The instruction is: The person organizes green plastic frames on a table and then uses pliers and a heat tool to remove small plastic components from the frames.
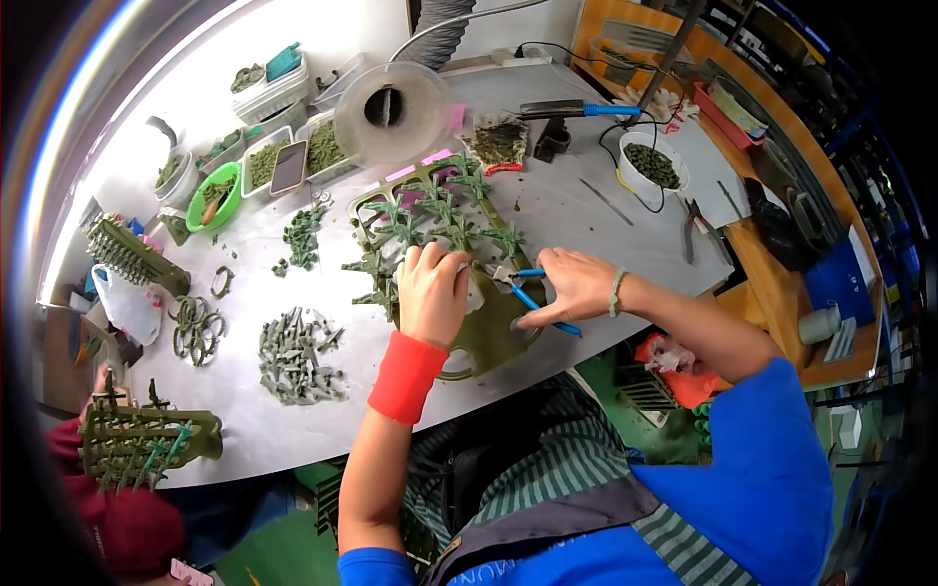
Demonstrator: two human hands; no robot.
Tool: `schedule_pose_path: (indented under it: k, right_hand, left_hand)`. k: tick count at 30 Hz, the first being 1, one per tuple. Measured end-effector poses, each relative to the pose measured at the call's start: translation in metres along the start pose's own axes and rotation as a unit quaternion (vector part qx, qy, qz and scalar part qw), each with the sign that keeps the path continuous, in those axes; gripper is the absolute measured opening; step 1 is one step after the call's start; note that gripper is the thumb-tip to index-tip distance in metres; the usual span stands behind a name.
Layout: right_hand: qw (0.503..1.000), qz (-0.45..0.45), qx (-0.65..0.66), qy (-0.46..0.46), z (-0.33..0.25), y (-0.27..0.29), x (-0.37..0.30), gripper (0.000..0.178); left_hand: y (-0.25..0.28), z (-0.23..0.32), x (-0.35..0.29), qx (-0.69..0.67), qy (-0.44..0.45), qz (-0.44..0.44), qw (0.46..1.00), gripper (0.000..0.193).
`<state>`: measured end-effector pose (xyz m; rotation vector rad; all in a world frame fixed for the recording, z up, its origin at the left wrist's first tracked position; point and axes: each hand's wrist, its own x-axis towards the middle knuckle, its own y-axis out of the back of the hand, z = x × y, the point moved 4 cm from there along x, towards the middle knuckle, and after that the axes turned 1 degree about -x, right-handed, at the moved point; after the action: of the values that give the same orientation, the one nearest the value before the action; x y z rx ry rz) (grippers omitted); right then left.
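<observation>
Handwork on an olive-green moulded panel (500, 337), viewed from above. The panel is lying aslant on the white worktop (230, 391) at the centre of the frame, its upper part bearing spiky green sprigs (454, 227). The right hand (576, 285) is gripping blue-handled pliers (529, 272), whose handles are standing apart and whose tips are pointing left over the panel. The left hand (432, 293) is bending its fingers down at the panel's left side; whether they are pinching a piece cannot be told. The step in hand seems to be working a sprig or fitting with the pliers; the next move would be calling for the left fingers to steady the panel while the tips are settling accurately. Around the work, grey-green pieces (298, 359) are lying heaped at centre left, darker bits (305, 237) above them and green rings (195, 332) farther left. A smartphone (289, 166) is resting on tubs at upper left, and a white bowl (640, 188) is holding green pieces at upper right. A clear funnel hood (420, 127) is overhanging the panel's far end, apparently limiting access there, while neighbouring sprigs are crowding the left fingers.
</observation>
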<state>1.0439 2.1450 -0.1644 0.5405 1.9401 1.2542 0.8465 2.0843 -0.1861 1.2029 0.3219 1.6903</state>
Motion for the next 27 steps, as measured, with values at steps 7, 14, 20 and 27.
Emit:
schedule_pose_path:
  k: [7,14,20,27]
  right_hand:
    - [1.0,0.017,0.004,-0.005,-0.007,-0.006,0.007,0.098]
    - [1.0,-0.017,-0.005,-0.016,-0.019,-0.003,0.013,0.106]
    - [0.994,-0.106,-0.017,-0.02,-0.02,-0.002,0.028,0.083]
    - [0.992,-0.129,-0.005,-0.002,-0.016,-0.006,0.031,0.061]
  left_hand:
    - [-0.007,-0.004,0.007,0.008,-0.022,0.013,1.0,0.009]
    - [-0.015,-0.006,0.011,0.01,-0.019,-0.005,1.0,0.009]
    - [-0.019,-0.008,0.013,0.024,-0.029,-0.005,0.999,0.011]
    - [-0.018,0.0,0.016,0.06,-0.05,-0.023,0.997,0.012]
